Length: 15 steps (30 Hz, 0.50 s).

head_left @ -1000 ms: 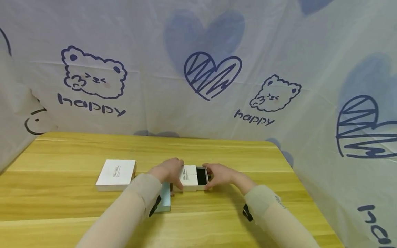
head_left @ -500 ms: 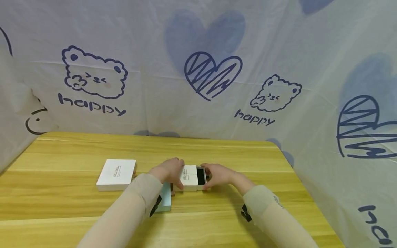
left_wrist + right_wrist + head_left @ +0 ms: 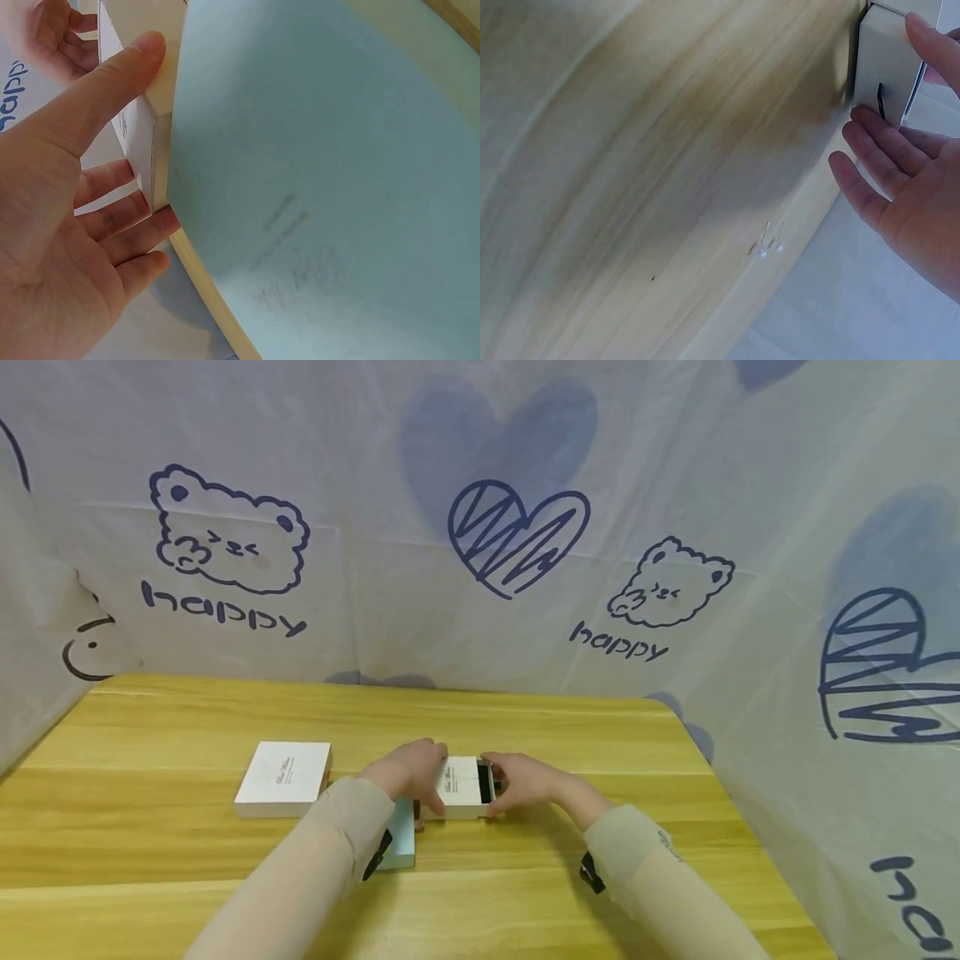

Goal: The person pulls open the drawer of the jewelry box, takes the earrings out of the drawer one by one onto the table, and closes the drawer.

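In the head view, a small white drawer box [image 3: 460, 782] with printed lettering lies on the wooden table. My left hand [image 3: 408, 774] grips its outer sleeve, thumb on the near side and fingers on the far side. From the sleeve's right end sticks out the box's drawer [image 3: 484, 783], a narrow strip of its black lining showing. My right hand [image 3: 525, 781] holds this drawer between thumb and fingers. A black ribbon loop [image 3: 880, 101] shows on the drawer's end face in the right wrist view. A light blue box [image 3: 300, 150] stands beside my left hand.
A larger white box [image 3: 283, 774] lies at the left on the table [image 3: 570, 885]. Two tiny pearl-headed pins [image 3: 762, 252] lie near the table's edge in the right wrist view. Behind the table hangs a printed cloth [image 3: 375, 610].
The drawer has slid left into the sleeve, so less black lining shows. My right hand has moved slightly left with it, while my left hand keeps its grip on the sleeve.
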{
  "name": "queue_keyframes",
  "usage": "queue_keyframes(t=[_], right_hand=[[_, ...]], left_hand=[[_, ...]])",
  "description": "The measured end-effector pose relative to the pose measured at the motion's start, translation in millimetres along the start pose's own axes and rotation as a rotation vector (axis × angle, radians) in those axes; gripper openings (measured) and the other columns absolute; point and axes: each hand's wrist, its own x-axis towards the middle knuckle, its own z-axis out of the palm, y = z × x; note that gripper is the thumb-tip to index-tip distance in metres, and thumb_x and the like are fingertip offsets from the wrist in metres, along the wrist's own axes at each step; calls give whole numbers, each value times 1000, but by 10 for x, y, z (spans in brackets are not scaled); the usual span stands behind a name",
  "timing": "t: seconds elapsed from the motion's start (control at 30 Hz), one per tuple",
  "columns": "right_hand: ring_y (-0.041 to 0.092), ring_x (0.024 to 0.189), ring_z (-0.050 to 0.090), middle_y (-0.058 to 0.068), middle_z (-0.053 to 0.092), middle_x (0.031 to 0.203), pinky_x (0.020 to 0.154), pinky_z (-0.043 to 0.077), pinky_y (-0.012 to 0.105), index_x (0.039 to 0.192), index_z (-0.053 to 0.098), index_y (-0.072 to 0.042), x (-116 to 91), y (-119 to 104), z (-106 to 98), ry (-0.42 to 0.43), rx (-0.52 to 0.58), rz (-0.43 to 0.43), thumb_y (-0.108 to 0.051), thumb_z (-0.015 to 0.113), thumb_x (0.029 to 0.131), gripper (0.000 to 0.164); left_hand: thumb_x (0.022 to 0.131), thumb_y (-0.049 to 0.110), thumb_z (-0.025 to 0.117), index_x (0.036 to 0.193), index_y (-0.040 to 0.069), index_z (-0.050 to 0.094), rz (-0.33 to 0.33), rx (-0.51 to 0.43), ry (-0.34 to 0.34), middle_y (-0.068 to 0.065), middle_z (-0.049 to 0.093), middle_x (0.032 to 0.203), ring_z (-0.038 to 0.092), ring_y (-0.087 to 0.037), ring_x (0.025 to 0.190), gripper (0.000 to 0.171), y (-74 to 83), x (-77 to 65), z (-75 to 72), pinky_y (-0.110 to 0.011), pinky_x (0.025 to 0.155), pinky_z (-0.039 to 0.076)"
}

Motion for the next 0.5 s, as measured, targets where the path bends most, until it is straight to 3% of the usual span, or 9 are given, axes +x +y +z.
queue_keyframes(t=[0.23, 0.5], right_hand=[[23, 110, 56, 13, 59, 119, 97, 43, 39, 146, 21, 2, 4, -79, 36, -31, 24, -23, -21, 78, 75, 94], [19, 107, 57, 10, 60, 120, 91, 46, 35, 143, 33, -2, 26, -185, 54, -4, -43, -48, -22, 75, 79, 80]], left_hand=[[64, 32, 86, 123, 2, 51, 5, 14, -10, -12, 57, 109, 55, -23, 94, 75, 18, 0, 9, -37, 89, 47], [66, 31, 85, 121, 2, 52, 13, 22, -12, -10, 57, 104, 52, -20, 86, 70, 33, -17, -37, -36, 84, 47]])
